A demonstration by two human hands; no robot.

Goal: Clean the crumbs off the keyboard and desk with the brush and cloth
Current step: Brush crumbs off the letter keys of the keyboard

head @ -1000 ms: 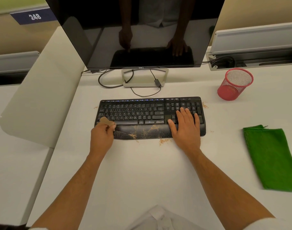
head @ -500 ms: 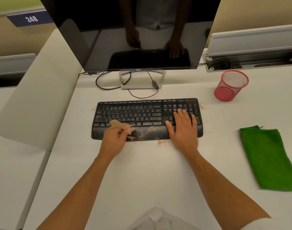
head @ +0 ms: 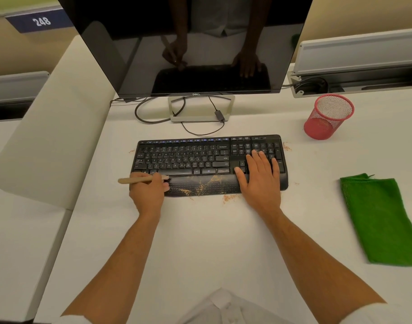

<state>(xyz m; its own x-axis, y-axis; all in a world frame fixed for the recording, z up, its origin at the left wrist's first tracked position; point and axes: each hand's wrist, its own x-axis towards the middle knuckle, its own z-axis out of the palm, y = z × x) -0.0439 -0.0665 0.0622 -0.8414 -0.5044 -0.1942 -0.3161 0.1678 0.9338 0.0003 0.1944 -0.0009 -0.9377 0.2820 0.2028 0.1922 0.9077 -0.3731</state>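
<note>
— Where are the hands?

— Both are at the black keyboard (head: 209,163), which lies across the middle of the white desk (head: 200,242), nearer its far edge than its near one. The left hand (head: 147,192) curls its fingers round a wooden-handled brush (head: 139,180) at the keyboard's near left corner; the handle sticks out leftward past the keyboard's left edge, and the dark bristle end sits on the palm rest. The right hand (head: 262,181) lies flat with fingers straight and spread over the number pad and the right end of the palm rest, gripping nothing.

— And the crumbs?

— Brown crumbs (head: 201,185) are scattered on the middle of the palm rest; a small heap (head: 229,197) lies on the desk just off the keyboard's near edge, and more (head: 286,147) sit beside its far right corner.

— The cloth?

— The green cloth (head: 382,220) lies flat by the desk's right edge, well apart from the keyboard, untouched.

— How much room is there?

— A wide bare stretch of desk runs from the keyboard's near edge to the person, crossed only by the forearms. Left of the keyboard there is a narrow strip before the desk's left edge, where a pale rounded divider panel (head: 50,127) rises. Behind the keyboard stand the monitor (head: 188,43) on its stand (head: 201,108) and loose cables (head: 153,113). A red mesh pen cup (head: 328,116) stands towards the far right corner.
</note>
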